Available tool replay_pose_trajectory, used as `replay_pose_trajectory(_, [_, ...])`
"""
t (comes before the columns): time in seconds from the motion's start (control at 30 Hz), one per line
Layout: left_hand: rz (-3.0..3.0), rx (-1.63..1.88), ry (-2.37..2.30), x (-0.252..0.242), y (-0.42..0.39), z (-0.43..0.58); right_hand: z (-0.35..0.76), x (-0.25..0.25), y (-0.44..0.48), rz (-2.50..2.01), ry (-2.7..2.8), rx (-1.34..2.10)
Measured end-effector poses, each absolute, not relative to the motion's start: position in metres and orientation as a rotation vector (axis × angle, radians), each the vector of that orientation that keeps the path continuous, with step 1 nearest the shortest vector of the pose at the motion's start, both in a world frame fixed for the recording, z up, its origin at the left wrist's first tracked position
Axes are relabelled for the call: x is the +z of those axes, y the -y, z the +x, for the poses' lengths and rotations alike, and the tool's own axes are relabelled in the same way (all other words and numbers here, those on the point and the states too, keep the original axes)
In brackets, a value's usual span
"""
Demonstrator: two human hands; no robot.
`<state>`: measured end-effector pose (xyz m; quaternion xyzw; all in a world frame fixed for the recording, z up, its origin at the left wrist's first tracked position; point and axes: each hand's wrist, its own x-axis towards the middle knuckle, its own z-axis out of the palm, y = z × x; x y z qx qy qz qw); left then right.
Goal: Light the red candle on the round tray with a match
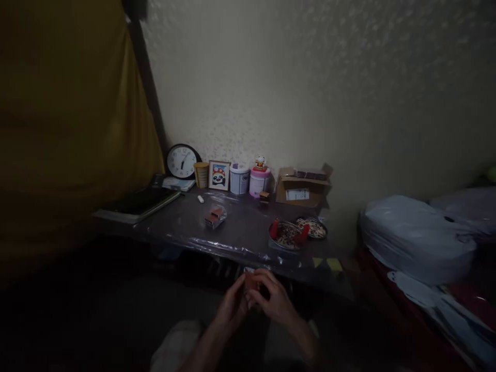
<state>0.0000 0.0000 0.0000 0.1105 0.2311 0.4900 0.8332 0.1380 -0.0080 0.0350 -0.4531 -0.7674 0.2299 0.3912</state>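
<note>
In front of the table edge, my left hand [233, 304] and my right hand [274, 297] come together around a small reddish-brown matchbox [251, 282]. My left fingers grip its left side, while the right thumb and fingers close on it from the right. A bit of white shows at its top end; the fingers hide much of the rest. On the table beyond lie similar small boxes [214, 216] in a clear container. To the right stand a bowl of dark-tipped matchsticks [287, 235], with two red objects at its rim, and a dish of pale sticks [312, 228].
Along the wall stand a clock [182, 161], a yellow cup [201, 175], a framed panda picture [219, 175], two tins [239, 181] and a cardboard box [310, 194]. A large book [141, 204] lies left. White bags [416, 237] sit at right. The room is dim.
</note>
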Motion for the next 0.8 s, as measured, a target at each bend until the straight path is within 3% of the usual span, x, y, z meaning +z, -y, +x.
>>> replay_pose_trajectory(0.33, [0.294,0.919,-0.535,0.010,0.004,0.002,0.152,0.018,-0.011,-1.279,1.531,1.057])
replay_pose_trajectory(0.8, [0.338,0.889,-0.578,0.000,0.002,0.002,0.157,0.024,-0.006,-1.339,1.769,0.732])
